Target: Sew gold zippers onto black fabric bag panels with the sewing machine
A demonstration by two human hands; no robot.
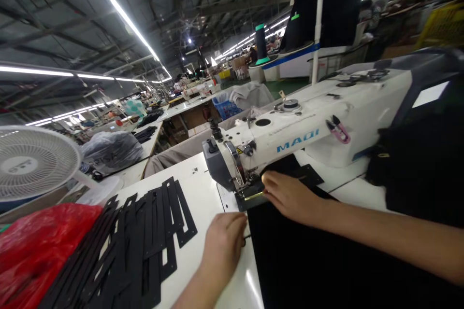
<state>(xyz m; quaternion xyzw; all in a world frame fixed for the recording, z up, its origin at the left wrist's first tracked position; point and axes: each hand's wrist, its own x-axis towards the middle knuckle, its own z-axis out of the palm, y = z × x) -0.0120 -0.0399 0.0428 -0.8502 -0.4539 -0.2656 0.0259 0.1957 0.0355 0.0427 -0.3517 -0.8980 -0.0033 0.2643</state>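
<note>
Now | left hand (223,246): grip seemingly pinching black fabric (308,265) | right hand (290,196): spread flat on it

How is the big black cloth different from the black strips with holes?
The big black cloth is one solid sheet; the flat black strips with rectangular holes are many narrow cut-outs. The cloth reaches under the white sewing machine, with the right hand flat on it and the left hand at its edge; the strips lie fanned out, untouched. Both are black, on the white table.
</note>
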